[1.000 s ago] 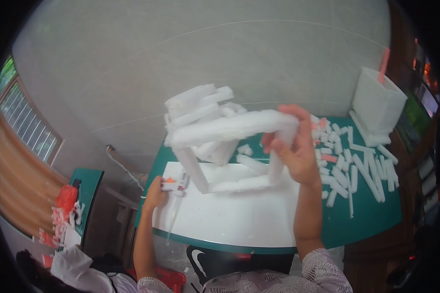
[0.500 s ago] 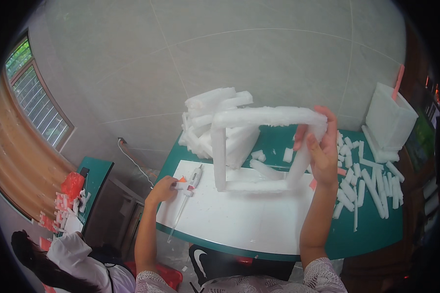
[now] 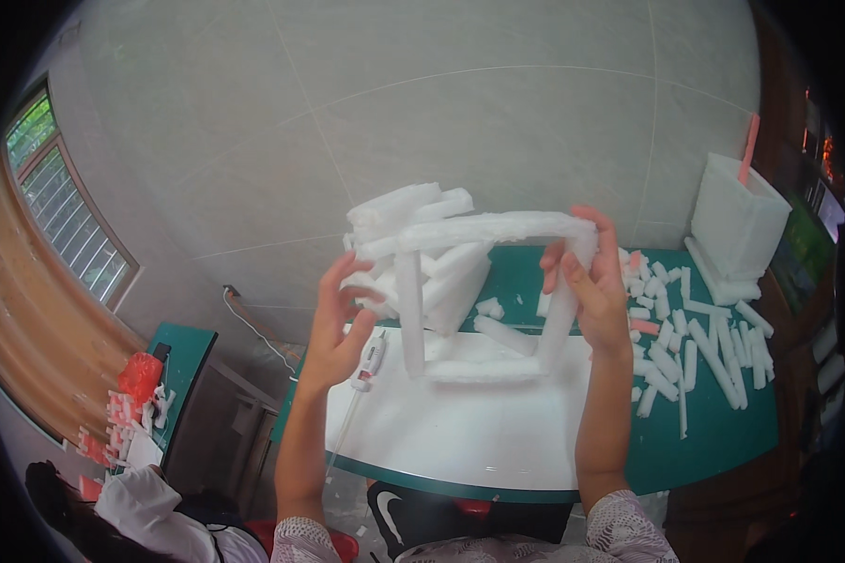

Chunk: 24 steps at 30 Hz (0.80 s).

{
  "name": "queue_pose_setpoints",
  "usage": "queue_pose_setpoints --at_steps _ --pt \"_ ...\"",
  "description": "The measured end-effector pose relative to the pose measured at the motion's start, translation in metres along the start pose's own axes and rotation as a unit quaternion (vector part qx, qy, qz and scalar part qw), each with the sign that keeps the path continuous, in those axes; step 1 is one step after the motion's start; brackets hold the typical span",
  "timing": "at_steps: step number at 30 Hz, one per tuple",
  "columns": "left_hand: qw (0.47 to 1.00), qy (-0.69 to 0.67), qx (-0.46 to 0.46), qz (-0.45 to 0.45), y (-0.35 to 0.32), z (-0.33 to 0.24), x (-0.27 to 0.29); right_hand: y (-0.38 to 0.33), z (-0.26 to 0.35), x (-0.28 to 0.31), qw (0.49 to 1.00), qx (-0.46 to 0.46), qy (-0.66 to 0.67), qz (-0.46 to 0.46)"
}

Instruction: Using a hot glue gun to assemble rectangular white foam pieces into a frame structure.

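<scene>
A white foam frame [image 3: 491, 227], four-sided and rough along its edges, stands tilted above the white board [image 3: 460, 422]. My right hand [image 3: 593, 286] grips its right side, thumb in front and fingers behind. To the left of the frame, my left hand [image 3: 336, 324] is raised with its fingers apart and nothing in it. A hot glue gun [image 3: 370, 361] lies on the board beside my left wrist, a clear glue stick [image 3: 348, 418] reaching from it toward the table's front edge.
Behind the frame is a pile of white foam strips [image 3: 399, 211]. Many short foam pieces [image 3: 671, 352] are scattered over the green table [image 3: 714, 436] at right. A white foam box [image 3: 737, 220] stands at the back right. Another person [image 3: 160, 511] sits at lower left beside a second table [image 3: 186, 352].
My left hand has left the glue gun and risen toward the frame's left side, fingers spread. The frame, still in my right hand, appears slightly further left as the view shifts.
</scene>
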<state>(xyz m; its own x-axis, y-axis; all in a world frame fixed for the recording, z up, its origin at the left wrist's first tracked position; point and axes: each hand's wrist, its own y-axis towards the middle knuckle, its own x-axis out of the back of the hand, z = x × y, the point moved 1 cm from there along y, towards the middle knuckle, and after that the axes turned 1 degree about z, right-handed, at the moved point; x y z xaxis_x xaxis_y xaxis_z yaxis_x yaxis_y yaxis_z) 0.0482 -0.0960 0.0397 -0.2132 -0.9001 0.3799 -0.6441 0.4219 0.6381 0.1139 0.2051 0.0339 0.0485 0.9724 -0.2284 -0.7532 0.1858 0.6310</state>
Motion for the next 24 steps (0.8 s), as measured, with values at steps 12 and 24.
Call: queue_pose_setpoints --at_steps 12,24 --pt "0.978 -0.205 0.022 -0.001 0.047 -0.011 -0.068 -0.004 0.009 0.004 0.999 0.005 -0.032 -0.014" --pt "0.961 -0.276 0.007 -0.004 0.059 0.022 -0.078 0.004 -0.003 0.008 0.999 -0.006 -0.038 -0.036"
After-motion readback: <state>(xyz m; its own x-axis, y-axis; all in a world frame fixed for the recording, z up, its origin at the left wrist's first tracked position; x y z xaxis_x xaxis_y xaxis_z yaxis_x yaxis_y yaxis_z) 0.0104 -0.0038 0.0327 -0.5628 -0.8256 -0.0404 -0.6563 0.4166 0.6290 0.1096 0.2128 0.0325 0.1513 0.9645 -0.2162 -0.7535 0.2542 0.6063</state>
